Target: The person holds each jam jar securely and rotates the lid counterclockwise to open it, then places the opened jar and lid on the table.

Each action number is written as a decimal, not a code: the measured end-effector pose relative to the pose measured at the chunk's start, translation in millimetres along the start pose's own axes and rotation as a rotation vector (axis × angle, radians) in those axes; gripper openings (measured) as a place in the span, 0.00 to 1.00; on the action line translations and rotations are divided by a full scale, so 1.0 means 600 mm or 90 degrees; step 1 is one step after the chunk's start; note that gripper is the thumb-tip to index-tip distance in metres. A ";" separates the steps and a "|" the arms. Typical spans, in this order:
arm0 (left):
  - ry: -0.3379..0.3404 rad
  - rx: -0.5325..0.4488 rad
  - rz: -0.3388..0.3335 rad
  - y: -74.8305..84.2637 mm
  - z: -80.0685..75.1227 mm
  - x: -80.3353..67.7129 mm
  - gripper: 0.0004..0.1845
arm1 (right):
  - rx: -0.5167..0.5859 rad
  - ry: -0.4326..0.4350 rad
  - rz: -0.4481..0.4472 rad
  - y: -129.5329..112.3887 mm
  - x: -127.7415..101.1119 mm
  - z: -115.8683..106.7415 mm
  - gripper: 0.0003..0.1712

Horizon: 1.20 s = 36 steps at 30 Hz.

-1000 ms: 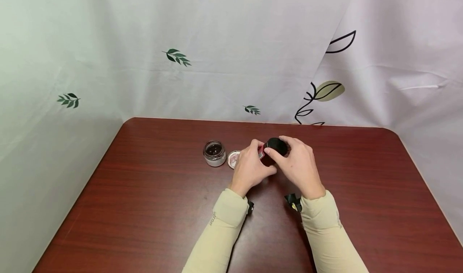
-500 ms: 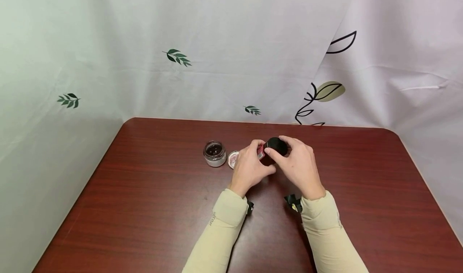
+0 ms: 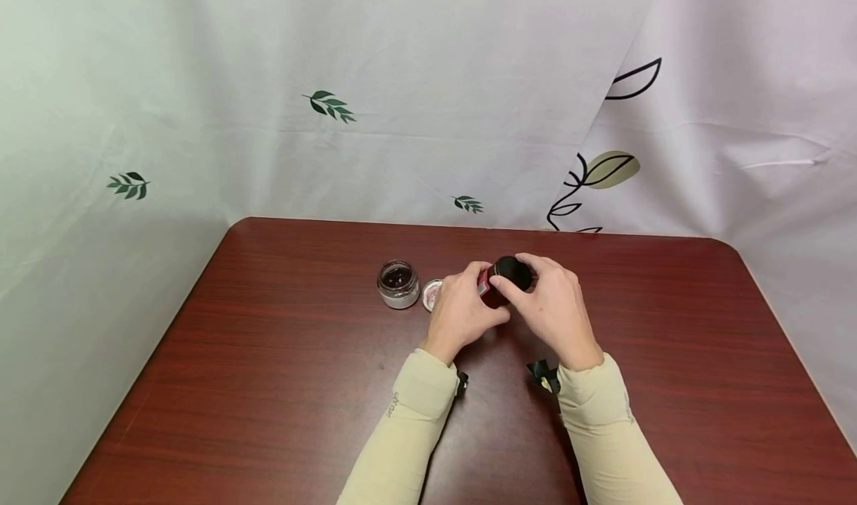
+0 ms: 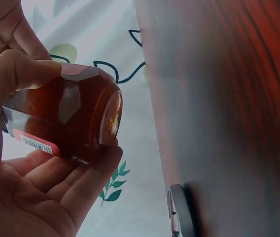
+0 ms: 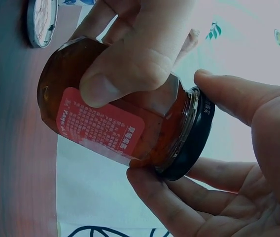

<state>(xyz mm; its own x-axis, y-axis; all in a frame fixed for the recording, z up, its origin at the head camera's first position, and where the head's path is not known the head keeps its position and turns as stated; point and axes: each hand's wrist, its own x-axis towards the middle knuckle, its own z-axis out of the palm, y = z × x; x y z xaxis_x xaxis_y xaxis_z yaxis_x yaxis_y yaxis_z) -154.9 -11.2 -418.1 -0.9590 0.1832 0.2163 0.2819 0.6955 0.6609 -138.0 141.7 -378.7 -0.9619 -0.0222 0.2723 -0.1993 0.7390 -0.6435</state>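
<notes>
Jam jar [image 5: 115,118], tilted between your hands above the table [image 3: 268,386]: your left hand [image 3: 462,311] grips the glass, your right hand [image 3: 552,308] clasps the black lid [image 5: 192,136]. Since a second ago, barely any shift; lid remains seated.

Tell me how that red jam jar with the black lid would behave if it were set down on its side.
The jam jar looks like faceted glass, so it is probably fragile if dropped. Its flat facets may check rolling somewhat, though the round black lid could let it pivot. It seems full, so likely heavy for its size; both the left hand and right hand hold it.
</notes>
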 end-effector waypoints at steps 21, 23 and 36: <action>0.007 0.005 0.017 -0.002 0.001 0.000 0.32 | -0.011 0.000 -0.038 0.000 -0.002 -0.002 0.29; 0.006 0.004 0.016 -0.002 0.001 0.000 0.32 | -0.012 -0.001 -0.041 -0.001 -0.002 -0.002 0.28; 0.005 0.004 0.016 -0.003 -0.002 0.001 0.32 | -0.008 -0.002 -0.056 0.000 -0.003 -0.001 0.28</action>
<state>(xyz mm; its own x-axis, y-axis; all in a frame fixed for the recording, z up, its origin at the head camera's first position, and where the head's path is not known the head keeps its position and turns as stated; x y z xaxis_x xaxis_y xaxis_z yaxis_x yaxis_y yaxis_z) -155.7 -12.9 -418.4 -0.9515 0.1942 0.2384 0.3050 0.6948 0.6513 -136.5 142.2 -378.8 -0.9416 -0.0889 0.3249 -0.2801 0.7424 -0.6086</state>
